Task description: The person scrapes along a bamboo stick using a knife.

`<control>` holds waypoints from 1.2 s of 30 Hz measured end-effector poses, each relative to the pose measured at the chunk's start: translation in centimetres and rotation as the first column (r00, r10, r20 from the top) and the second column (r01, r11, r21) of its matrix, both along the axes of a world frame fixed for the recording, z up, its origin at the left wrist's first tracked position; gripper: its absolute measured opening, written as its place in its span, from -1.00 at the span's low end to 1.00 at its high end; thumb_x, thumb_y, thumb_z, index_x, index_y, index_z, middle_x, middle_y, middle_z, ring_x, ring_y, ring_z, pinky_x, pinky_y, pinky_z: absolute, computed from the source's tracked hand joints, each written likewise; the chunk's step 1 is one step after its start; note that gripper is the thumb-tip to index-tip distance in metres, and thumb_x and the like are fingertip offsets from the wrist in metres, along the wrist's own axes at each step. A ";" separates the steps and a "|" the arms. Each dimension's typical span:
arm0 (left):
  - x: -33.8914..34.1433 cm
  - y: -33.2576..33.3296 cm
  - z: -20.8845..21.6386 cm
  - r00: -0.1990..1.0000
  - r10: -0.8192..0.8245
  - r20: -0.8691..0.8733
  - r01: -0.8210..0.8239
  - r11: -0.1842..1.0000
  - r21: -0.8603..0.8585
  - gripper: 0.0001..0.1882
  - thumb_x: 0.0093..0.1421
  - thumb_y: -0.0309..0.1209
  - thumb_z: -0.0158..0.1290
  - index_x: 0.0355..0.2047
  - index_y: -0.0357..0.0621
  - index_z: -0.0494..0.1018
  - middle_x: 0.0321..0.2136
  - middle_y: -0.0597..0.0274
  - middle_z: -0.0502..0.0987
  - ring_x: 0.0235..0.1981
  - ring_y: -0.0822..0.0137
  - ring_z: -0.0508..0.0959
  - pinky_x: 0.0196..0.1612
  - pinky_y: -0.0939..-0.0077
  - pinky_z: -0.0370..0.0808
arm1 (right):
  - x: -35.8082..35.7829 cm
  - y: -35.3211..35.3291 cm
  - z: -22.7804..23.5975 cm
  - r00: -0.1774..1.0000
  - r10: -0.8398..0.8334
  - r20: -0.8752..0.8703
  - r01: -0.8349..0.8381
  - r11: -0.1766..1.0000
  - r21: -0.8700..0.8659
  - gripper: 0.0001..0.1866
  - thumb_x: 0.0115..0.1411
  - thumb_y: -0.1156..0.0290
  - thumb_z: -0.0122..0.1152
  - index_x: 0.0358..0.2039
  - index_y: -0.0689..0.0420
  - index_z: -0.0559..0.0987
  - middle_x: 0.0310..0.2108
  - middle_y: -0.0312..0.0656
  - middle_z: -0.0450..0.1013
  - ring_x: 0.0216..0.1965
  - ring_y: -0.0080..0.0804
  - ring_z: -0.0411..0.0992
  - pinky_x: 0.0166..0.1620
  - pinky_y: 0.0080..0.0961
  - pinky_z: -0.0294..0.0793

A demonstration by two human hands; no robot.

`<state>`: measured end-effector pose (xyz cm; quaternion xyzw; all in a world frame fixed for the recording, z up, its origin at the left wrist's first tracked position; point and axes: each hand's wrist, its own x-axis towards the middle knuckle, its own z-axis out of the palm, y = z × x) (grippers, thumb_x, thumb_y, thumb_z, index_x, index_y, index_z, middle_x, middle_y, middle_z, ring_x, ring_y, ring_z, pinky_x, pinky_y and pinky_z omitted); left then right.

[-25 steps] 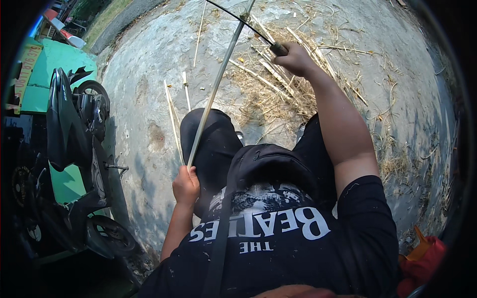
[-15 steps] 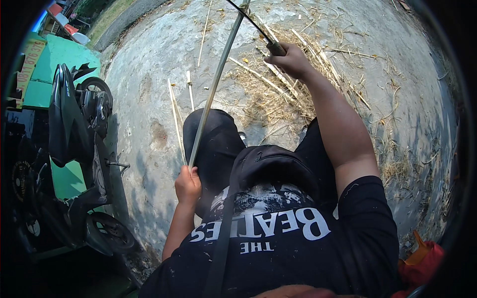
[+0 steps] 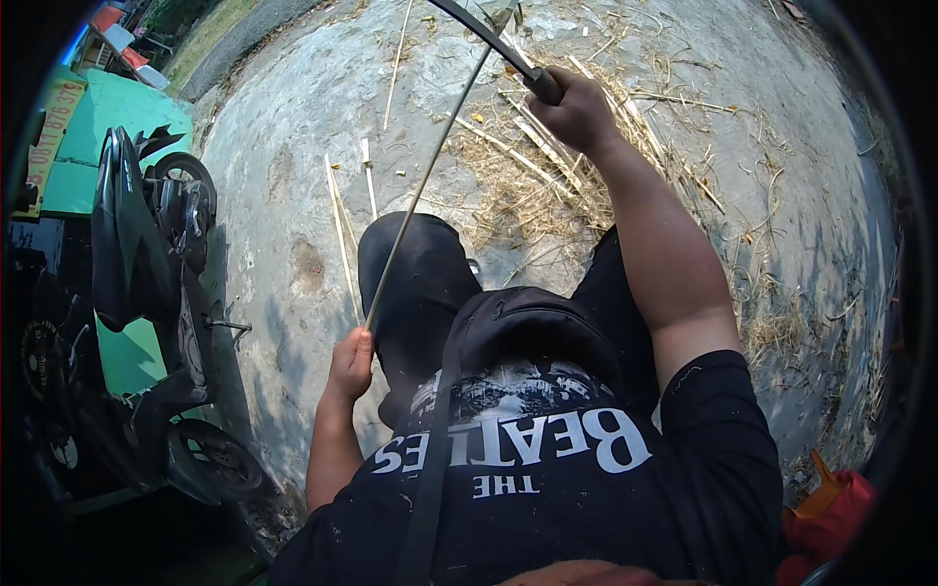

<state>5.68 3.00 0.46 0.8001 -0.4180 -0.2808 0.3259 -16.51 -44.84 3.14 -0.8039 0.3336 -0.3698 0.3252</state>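
Observation:
My left hand [image 3: 350,365] is closed around the lower end of a long, thin bamboo strip [image 3: 422,186], beside my left knee. The strip slants up and to the right, to the top of the view. My right hand [image 3: 576,109] grips the short handle of a sickle-like knife [image 3: 479,28], out ahead of my right knee. Its dark, curved blade reaches up and left and crosses the strip close to the strip's far end. Whether the edge touches the strip there, I cannot tell.
Pale shavings [image 3: 508,200] and split pieces lie heaped on the concrete ground [image 3: 278,127] ahead of my legs. A few thin strips [image 3: 341,234] lie left of my knee. A black motorcycle [image 3: 142,234] stands at the left, and a red bag [image 3: 831,518] sits at the lower right.
The strip has turned so that its narrow edge shows, while the blade shows more of its flat side. My left hand has shifted slightly left; my right hand has risen a little.

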 end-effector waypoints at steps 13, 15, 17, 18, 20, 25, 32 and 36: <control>-0.9 4.6 -0.4 0.975 0.069 -0.213 -0.021 0.975 0.223 -0.39 0.53 0.14 -0.29 -0.47 -0.08 0.31 -0.63 0.50 0.25 -0.60 0.58 0.23 -0.52 0.61 0.19 | -1.5 -1.6 -0.5 0.797 0.009 -0.604 -0.057 0.997 -0.060 -0.84 0.16 0.29 0.29 -0.23 -0.07 0.66 -0.34 -0.17 0.62 -0.25 -0.15 0.63 -0.17 -0.18 0.60; -0.6 4.6 -0.5 0.976 0.068 -0.205 -0.021 0.974 0.225 -0.38 0.53 0.15 -0.29 -0.48 -0.09 0.31 -0.63 0.48 0.26 -0.60 0.57 0.24 -0.50 0.59 0.20 | -1.5 -2.4 -0.7 0.823 -0.032 -0.568 0.053 0.998 0.021 -0.78 0.19 0.26 0.28 -0.15 -0.07 0.67 -0.33 -0.13 0.63 -0.24 -0.14 0.63 -0.14 -0.17 0.60; -0.9 4.8 -0.4 0.998 0.008 -0.062 0.005 0.979 0.203 -0.35 0.52 0.15 -0.27 -0.50 -0.14 0.32 -0.63 0.43 0.30 -0.58 0.52 0.27 -0.49 0.51 0.23 | -1.5 -2.6 -1.0 0.865 -0.179 -0.469 0.198 0.980 -0.008 -0.77 0.18 0.25 0.26 -0.16 -0.01 0.66 -0.32 -0.11 0.63 -0.23 -0.14 0.63 -0.11 -0.15 0.60; -1.1 4.8 -0.4 0.998 0.010 -0.062 0.002 0.980 0.201 -0.35 0.52 0.15 -0.27 -0.50 -0.14 0.32 -0.63 0.43 0.30 -0.58 0.52 0.27 -0.49 0.51 0.23 | -1.5 -2.4 -1.0 0.888 -0.182 -0.422 0.200 0.980 -0.001 -0.76 0.16 0.26 0.26 -0.18 0.03 0.66 -0.31 -0.09 0.64 -0.22 -0.13 0.63 -0.10 -0.13 0.60; -1.4 4.6 -0.6 1.000 -0.001 0.024 -0.003 0.983 0.182 -0.33 0.53 0.13 -0.26 -0.51 -0.19 0.33 -0.64 0.37 0.32 -0.56 0.47 0.29 -0.47 0.43 0.26 | -1.3 -1.5 -0.6 0.889 -0.108 -0.444 0.131 0.991 0.022 -0.76 0.16 0.26 0.26 -0.18 0.03 0.66 -0.32 -0.09 0.64 -0.23 -0.13 0.64 -0.10 -0.13 0.60; -2.6 3.9 -0.4 0.997 0.036 0.072 -0.047 0.987 0.151 -0.34 0.53 0.12 -0.25 -0.48 -0.24 0.34 -0.65 0.32 0.30 -0.55 0.43 0.31 -0.47 0.37 0.28 | 0.1 2.2 0.7 0.781 0.185 -0.596 -0.250 0.968 -0.027 -0.87 0.12 0.30 0.31 -0.31 0.00 0.64 -0.39 -0.13 0.61 -0.28 -0.10 0.62 -0.17 -0.18 0.60; -3.6 3.6 -0.9 0.956 0.067 0.285 -0.112 0.983 0.144 -0.38 0.51 0.09 -0.25 -0.42 -0.23 0.39 -0.64 -0.16 0.45 -0.54 -0.28 0.52 -0.49 -0.01 0.37 | -0.8 1.5 2.3 0.762 0.124 -0.635 -0.202 0.978 -0.051 -0.83 0.10 0.31 0.29 -0.25 -0.09 0.67 -0.33 -0.14 0.63 -0.25 -0.13 0.62 -0.14 -0.17 0.60; -4.1 3.3 -1.0 0.936 0.062 0.345 -0.104 0.989 0.105 -0.38 0.51 0.10 -0.25 -0.42 -0.22 0.39 -0.64 -0.16 0.45 -0.53 -0.29 0.53 -0.49 -0.03 0.36 | -3.0 -2.4 0.5 0.854 -0.098 -0.511 0.119 0.993 0.008 -0.71 0.13 0.24 0.26 -0.13 -0.04 0.69 -0.28 -0.11 0.64 -0.19 -0.13 0.63 -0.09 -0.16 0.59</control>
